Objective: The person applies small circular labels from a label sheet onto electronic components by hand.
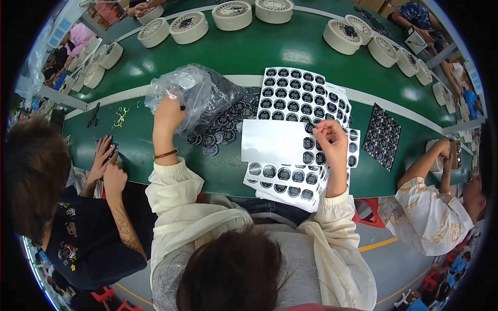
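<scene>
My left hand [170,114] is closed on a clear plastic bag [199,93]; its fingertips are partly hidden, and a small dark spot shows by the thumb. Round black discs [220,127] lie in a loose heap beside the bag's lower right side. Over on the right, my right hand [332,141] pinches a round black sticker [310,127] at the upper edge of a partly bare white sticker sheet [272,141]. That sheet rests on a fanned stack of sticker sheets [293,93] with rows of black round labels.
A dark panel of round parts [383,136] lies right of the sheets. Black snips [94,115] and yellow scraps [121,117] lie to the left. White round housings [232,15] line the green table's [244,52] far side. Co-workers sit close on both sides.
</scene>
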Tool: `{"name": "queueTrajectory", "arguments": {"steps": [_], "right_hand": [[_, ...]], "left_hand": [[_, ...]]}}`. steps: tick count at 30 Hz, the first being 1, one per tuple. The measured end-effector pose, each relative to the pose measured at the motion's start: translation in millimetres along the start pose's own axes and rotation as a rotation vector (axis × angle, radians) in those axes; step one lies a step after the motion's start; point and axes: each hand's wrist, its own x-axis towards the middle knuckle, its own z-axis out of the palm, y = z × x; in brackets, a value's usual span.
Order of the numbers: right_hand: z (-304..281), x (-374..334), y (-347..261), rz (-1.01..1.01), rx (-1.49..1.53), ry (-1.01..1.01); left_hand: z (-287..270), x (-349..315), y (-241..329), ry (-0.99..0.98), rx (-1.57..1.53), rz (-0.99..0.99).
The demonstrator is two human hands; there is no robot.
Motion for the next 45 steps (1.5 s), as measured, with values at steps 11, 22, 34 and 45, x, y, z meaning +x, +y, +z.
{"name": "queueTrajectory", "arguments": {"steps": [11, 22, 34, 45], "right_hand": [[2, -1, -1, 0.007, 0.000, 0.006], [1, 0, -2, 0.007, 0.032, -0.009], [-8, -5, -23, -0.006, 0.346, 0.075], [8, 3, -69, 0.007, 0.699, -0.020]], "left_hand": [[0, -9, 6, 0.085, -0.037, -0.136], [-37, -30, 19, 0.467, -0.705, -0.305], [-49, -21, 140, 0.131, -1.572, -0.125], [2, -1, 196, -0.296, -1.909, -0.098]]}}
